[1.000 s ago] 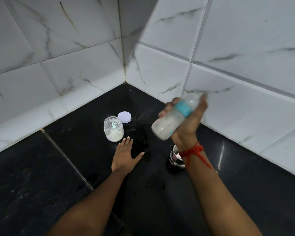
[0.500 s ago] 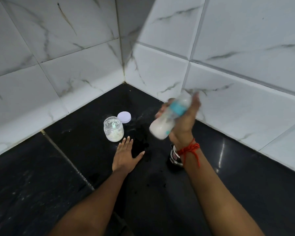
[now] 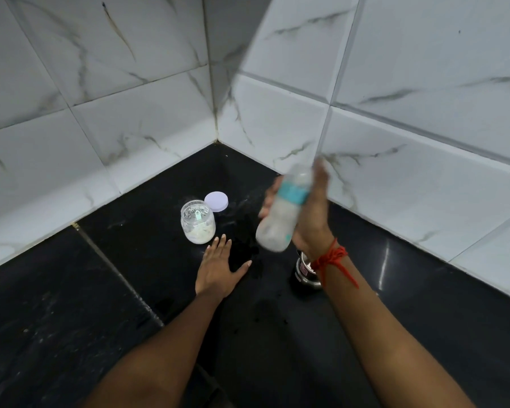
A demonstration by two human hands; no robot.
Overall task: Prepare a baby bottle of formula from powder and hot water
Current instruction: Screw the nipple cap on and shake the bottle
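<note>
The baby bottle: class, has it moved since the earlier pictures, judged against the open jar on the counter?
Yes. The baby bottle in the right hand has swung more upright, base nearer the jar, which stays put.

Counter (image 3: 71, 319): the left and near areas are open and passable. The corner is closed by tiled walls (image 3: 130, 128) on two sides. Obstacles at centre: an open jar (image 3: 198, 222) with its lid (image 3: 216, 201) just behind, and the left hand (image 3: 218, 272) lying flat near the jar. A steel vessel (image 3: 305, 273) stands to the right under the raised right wrist. The strip along the right wall is free.
</note>
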